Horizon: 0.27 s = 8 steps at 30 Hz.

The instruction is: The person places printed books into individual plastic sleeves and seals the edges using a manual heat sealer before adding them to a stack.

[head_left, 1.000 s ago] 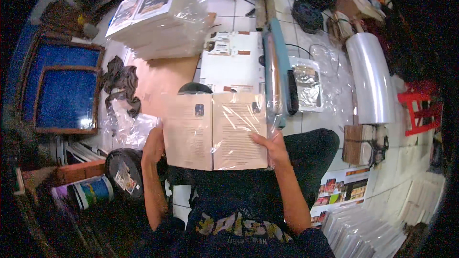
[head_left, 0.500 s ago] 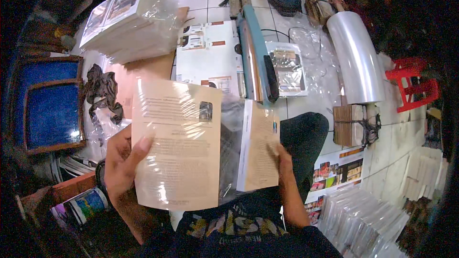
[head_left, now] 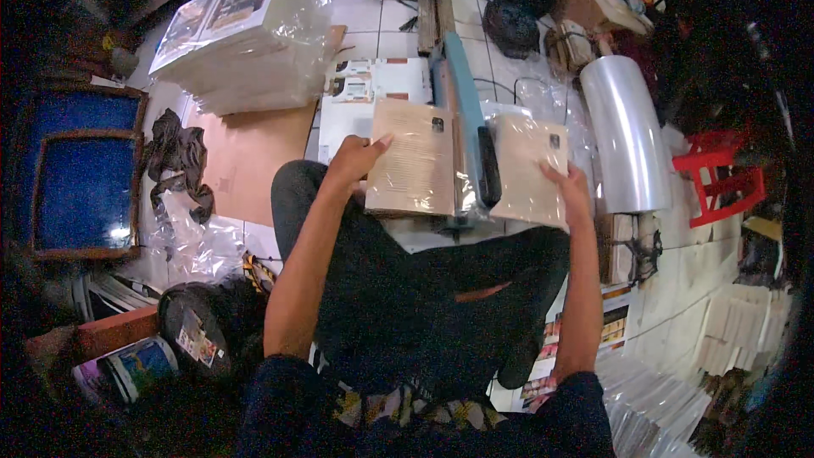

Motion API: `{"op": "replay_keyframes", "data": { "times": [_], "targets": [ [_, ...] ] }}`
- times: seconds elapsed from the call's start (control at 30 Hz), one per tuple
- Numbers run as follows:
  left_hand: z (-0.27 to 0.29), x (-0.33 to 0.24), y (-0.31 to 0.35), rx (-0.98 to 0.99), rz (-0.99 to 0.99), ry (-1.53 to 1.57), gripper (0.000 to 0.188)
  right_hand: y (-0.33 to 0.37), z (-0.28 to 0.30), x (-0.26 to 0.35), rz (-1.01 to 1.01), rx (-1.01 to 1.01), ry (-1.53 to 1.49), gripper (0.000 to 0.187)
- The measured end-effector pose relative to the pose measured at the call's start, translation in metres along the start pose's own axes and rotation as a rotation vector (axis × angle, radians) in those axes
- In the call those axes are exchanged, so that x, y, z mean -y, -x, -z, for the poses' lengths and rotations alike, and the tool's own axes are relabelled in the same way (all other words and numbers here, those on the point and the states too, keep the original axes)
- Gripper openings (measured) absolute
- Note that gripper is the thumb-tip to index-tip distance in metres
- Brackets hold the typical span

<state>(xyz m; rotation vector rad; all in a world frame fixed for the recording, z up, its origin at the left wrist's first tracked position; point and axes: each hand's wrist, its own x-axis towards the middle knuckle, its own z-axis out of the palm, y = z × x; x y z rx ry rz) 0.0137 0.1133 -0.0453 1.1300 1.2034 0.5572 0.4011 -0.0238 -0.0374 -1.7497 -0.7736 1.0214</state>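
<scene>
My left hand (head_left: 356, 161) is closed on the left edge of a beige-covered book (head_left: 411, 157), its thumb lying on the cover. At the right edge of a second beige book (head_left: 527, 171), my right hand (head_left: 571, 191) grips in the same way. Shiny clear plastic film covers both books. Between them runs a long blue bar sealer (head_left: 460, 85) with a black end (head_left: 489, 171), and film stretches across it from one book to the other. The fingers under the books are hidden.
A tall stack of printed sheets (head_left: 246, 42) under plastic stands at the far left on cardboard (head_left: 246, 153). A large roll of clear film (head_left: 623, 136) lies to the right, near a red stool (head_left: 719, 174). Wrapped books (head_left: 653, 403) are piled at the lower right.
Both hands have moved forward from my lap, carrying the two books to the bar sealer. The books now lie on either side of it, farther apart.
</scene>
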Motion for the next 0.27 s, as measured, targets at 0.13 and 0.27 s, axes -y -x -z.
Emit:
{"op": "replay_keyframes", "data": {
  "times": [0.13, 0.27],
  "targets": [
    [-0.003, 0.011, -0.054, -0.062, -0.001, 0.042, 0.06, -0.07, 0.004, 0.009, 0.03, 0.057, 0.015, 0.041],
    [0.005, 0.032, -0.089, -0.071, 0.07, 0.079, 0.057, -0.093, 0.001, 0.007, 0.032, 0.124, -0.043, 0.046]
  ]
}}
